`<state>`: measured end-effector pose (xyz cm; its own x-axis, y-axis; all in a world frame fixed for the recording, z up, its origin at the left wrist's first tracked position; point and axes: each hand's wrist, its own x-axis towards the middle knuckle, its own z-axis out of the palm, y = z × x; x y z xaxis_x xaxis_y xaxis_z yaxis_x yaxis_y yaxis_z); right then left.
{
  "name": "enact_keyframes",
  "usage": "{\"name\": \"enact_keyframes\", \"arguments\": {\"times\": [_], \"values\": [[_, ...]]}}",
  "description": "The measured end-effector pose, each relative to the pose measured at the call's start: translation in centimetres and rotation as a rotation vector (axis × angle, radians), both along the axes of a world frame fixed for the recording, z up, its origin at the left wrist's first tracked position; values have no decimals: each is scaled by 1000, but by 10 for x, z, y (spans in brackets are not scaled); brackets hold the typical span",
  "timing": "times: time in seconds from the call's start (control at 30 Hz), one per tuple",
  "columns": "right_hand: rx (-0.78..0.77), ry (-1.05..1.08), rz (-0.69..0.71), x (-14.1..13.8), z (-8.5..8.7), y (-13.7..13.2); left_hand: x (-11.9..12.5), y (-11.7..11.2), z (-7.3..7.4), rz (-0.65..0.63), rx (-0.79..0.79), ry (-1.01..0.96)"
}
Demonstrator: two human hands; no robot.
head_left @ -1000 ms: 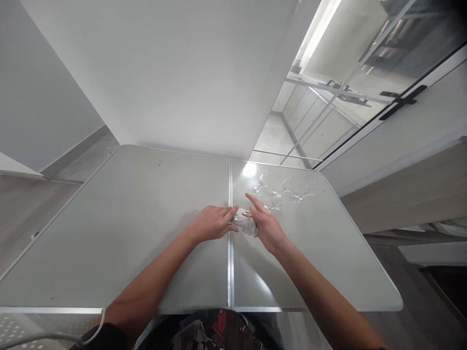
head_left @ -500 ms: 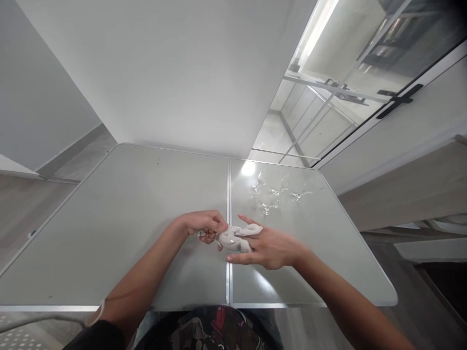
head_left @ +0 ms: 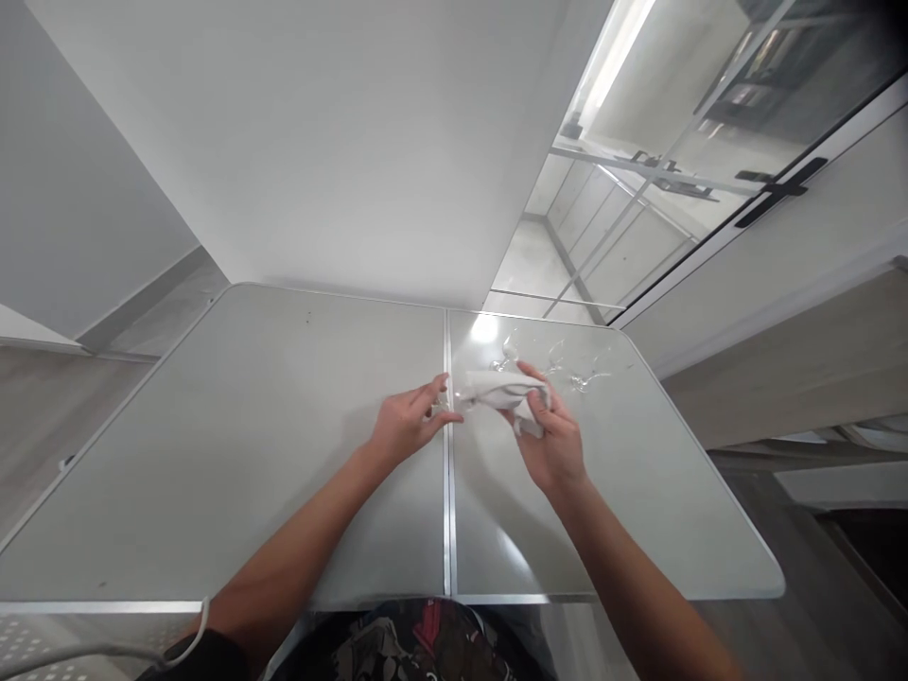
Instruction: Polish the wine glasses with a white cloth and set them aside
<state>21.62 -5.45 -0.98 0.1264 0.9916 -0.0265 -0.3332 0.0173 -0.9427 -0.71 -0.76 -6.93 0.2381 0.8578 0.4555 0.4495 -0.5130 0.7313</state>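
Note:
Near the seam of the table, my left hand (head_left: 410,418) has its thumb and fingers around the foot end of a clear stemmed glass (head_left: 443,405). The glass's bowl end points right, toward a white cloth (head_left: 500,386). That cloth is bunched in my right hand (head_left: 557,435), thumb on top, and covers part of the glass. How far the cloth goes into the bowl cannot be made out. Just beyond my right hand are more clear stemmed glasses, one (head_left: 505,357) behind the cloth and another (head_left: 580,381) to the right.
A pale table (head_left: 284,426) with a metal edge and a metal centre seam lies before me. A white wall (head_left: 355,142) rises at its back. To the right is a glass-paned door (head_left: 638,218) with a black handle (head_left: 780,192). A cable (head_left: 106,651) runs by my left arm.
Both hands moved forward with the glass and cloth. My right hand, spread with the cloth over its fingers before, now grips the cloth. My left hand shifted from the stem toward the foot.

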Motion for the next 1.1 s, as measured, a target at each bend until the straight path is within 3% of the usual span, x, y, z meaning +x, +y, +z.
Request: {"name": "enact_keyframes", "arguments": {"times": [0.07, 0.17, 0.23, 0.33, 0.43, 0.57, 0.7, 0.8, 0.9, 1.0, 1.1], "values": [[81, -56, -140, 4, -3, 7, -1, 5, -3, 41, -135, -149], [130, -129, -291, 0, -13, 21, 0, 9, -8, -59, -363, -381], [144, -70, -312, -13, -22, 31, 2, 8, -11, -117, -476, -467], [111, 119, -215, -43, -36, 42, 7, 4, -13, -148, -536, -443], [23, 303, -28, -69, -47, 46, 10, 3, -14, -189, -474, -371], [-136, 372, 185, -78, -56, 43, 12, 9, -19, -226, -539, -471], [-138, 305, 125, -70, -58, 42, 13, 11, -24, -184, -601, -530], [-15, 284, 21, -66, -55, 44, 15, 5, -21, -293, -638, -489], [-39, 258, 133, -64, -52, 46, 16, -1, -12, -461, -858, -628], [-122, 252, 262, -60, -54, 47, 14, -1, -3, -503, -1045, -826], [-72, 263, 208, -53, -55, 50, 10, 1, 2, -572, -1179, -828]]}}
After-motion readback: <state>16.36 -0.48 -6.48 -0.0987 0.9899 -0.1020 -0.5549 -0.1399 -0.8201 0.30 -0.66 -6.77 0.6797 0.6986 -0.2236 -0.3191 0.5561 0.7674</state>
